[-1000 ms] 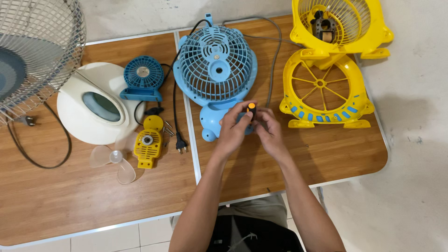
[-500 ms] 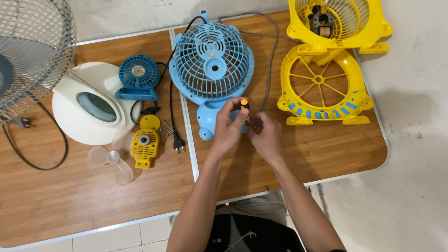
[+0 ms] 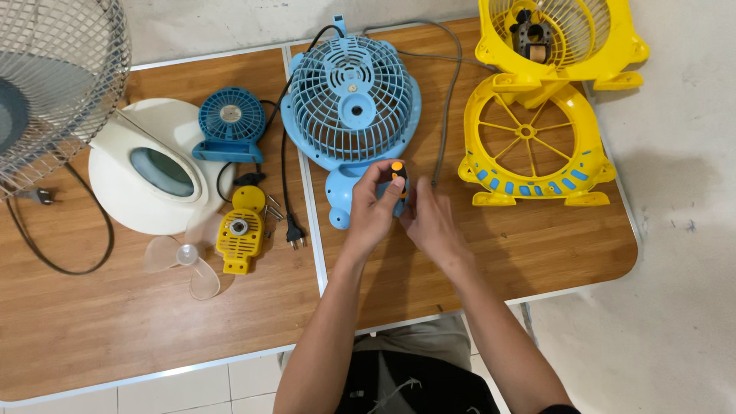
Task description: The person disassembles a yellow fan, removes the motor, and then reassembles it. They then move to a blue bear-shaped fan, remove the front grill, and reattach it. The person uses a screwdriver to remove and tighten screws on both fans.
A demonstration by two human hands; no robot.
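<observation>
Light blue desk fan [image 3: 350, 103] lies flat at 12 o'clock on the surface [image 3: 537, 245]. Left hand [image 3: 373, 211] fingers clamp its base by the orange knob [image 3: 397, 166]; right hand [image 3: 431, 221] fingers touch it, grip unclear. Light, stiff plastic with a fragile grille, so hold the base.

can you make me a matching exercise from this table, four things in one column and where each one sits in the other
Things:
1. light blue fan
2. small dark blue fan
3. yellow motor part
4. yellow round grille

Places:
A. beside the clear propeller
B. right end of the table
C. its base under both the left hand and right hand
D. leaning by the white fan base

Pairs: 1-C, 2-D, 3-A, 4-B
</observation>
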